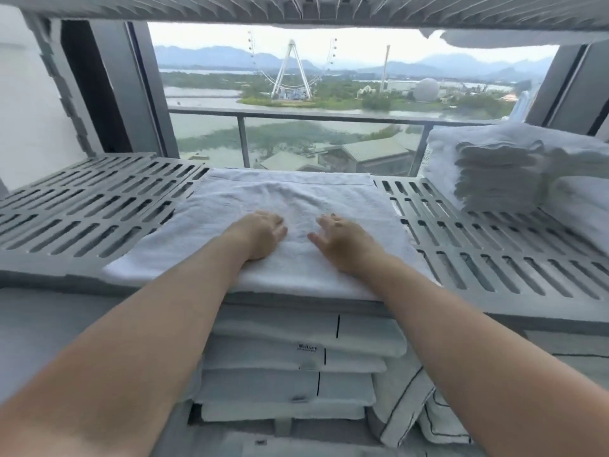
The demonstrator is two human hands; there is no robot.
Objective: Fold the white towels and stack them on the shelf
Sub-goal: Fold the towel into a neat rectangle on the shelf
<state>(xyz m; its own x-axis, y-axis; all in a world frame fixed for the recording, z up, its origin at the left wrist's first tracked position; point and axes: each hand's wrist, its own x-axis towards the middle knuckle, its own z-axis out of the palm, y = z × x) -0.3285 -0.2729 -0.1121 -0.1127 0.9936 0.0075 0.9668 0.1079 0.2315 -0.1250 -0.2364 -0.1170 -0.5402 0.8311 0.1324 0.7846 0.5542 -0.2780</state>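
Slatted grey shelf (99, 206) carries everything and spans the full width. Behind its back edge is a window (329, 94) with a balcony rail, water and a big wheel outside. A second slatted shelf, the upper shelf (296, 8), sits overhead, with a white cloth (494, 37) lying toward its right end.

The white towel (286, 192) is spread flat at the middle of the shelf. It runs from the front edge to the back edge, with the near hem just over the front edge and a hem band along the far side. There are light wrinkles in the middle.

The folded towel stack (501, 173) is at the right back corner of the shelf, well apart from the flat towel, with bare slats between them. It has neat layered edges, and bulkier white towels lie behind and beside it.

Below the front edge is a linen pile (290, 374), folded white with thin black lines. One piece has a small label I can't read. A striped cloth (405, 407) is crumpled just right of the pile.

My left grip (260, 234) is palm down on the white towel, mid-width and nearer the front edge. The fingers are relaxed and have hold of nothing, just resting on the fabric.

My right grip (342, 239) is just beside it, with a small gap of towel between them. It is palm down with fingers spread and the thumb pointing toward the left grip. It also has hold of nothing.
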